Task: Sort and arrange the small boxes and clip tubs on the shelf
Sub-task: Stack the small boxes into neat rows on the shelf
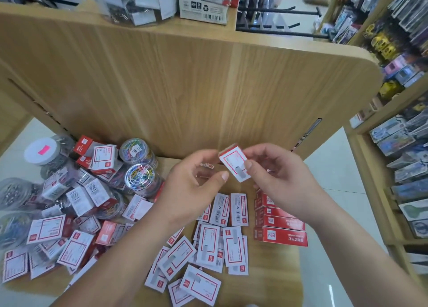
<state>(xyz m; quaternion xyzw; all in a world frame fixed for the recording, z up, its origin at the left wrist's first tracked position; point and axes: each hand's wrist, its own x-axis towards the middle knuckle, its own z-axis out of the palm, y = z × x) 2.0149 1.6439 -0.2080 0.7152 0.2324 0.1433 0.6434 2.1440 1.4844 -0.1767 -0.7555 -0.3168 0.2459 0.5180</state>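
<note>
A small red-and-white box (232, 161) is held up above the wooden shelf (268, 272). My right hand (275, 177) pinches its right side between thumb and fingers. My left hand (192, 186) is just left of it, thumb tip close to the box's lower left corner, fingers loosely curled. Several flat red-and-white boxes (209, 244) lie spread on the shelf below my hands. A neat stack of red boxes (279, 223) stands at the right. Clear clip tubs (139, 152) with coloured clips sit in the heap at the left.
A mixed pile of boxes and tubs (69, 204) fills the shelf's left side, with a white-lidded jar (42, 151) at its far edge. A tall wooden back panel (185, 79) rises behind. Stocked stationery racks (398, 144) line the right.
</note>
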